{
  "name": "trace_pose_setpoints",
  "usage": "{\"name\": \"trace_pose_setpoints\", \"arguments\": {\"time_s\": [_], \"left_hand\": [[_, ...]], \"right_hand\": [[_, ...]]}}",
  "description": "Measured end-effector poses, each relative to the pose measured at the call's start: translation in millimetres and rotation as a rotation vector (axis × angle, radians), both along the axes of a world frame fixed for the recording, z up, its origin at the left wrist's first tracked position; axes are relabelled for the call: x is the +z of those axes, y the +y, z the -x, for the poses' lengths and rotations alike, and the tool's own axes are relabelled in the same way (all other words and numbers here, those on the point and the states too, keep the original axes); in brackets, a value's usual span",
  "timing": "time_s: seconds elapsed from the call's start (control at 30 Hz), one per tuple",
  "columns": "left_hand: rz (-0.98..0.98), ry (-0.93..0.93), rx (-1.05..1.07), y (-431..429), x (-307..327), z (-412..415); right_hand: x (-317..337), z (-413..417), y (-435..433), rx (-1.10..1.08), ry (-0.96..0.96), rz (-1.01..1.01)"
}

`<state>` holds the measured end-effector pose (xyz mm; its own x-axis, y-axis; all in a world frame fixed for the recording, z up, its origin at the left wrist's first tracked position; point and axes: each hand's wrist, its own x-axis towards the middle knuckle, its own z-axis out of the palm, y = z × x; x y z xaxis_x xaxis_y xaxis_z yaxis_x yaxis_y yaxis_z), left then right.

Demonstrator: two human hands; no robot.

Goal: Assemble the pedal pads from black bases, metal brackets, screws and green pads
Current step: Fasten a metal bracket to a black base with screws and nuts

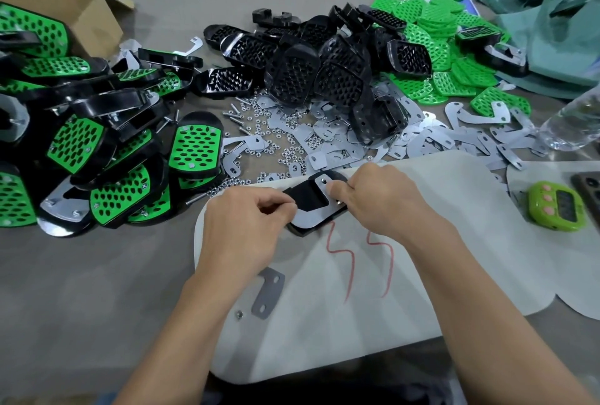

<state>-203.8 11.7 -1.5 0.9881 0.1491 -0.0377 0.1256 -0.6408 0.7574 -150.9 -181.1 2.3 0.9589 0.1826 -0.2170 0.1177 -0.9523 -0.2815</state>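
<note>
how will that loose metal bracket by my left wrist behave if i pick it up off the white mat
The bracket looks like thin flat sheet metal, so probably stiff and light. It lies flush on the white mat, so it may be hard to get a fingertip under. Being flat, it shouldn't roll, unlike the small round fastener beside it.

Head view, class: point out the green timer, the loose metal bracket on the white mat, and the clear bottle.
green timer (556,207), head view, its front face.
metal bracket (267,294), head view, its flat middle.
clear bottle (574,123), head view, its side wall.
</note>
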Motion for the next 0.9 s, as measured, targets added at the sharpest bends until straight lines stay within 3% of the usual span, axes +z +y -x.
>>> {"name": "trace_pose_setpoints", "arguments": {"time_s": [0.2, 0.37, 0.73, 0.9], "left_hand": [[0.141, 0.009, -0.021, 3.1, -8.5, 2.8], [0.268, 0.066, -0.017, 9.6, -15.4, 0.1], [0.425, 0.196, 0.062, 14.4, -17.3, -8.5], [0.381, 0.232, 0.086, 9.8, -16.2, -9.9]], "right_hand": [[-14.3, 0.6, -11.0, -0.206, -0.01, -0.207], [-20.0, 9.8, -10.3, -0.317, -0.151, -0.399], [-17.0, 3.1, -8.6, -0.274, -0.053, -0.364], [-16.2, 3.1, -4.3, -0.254, -0.077, -0.338]]}}
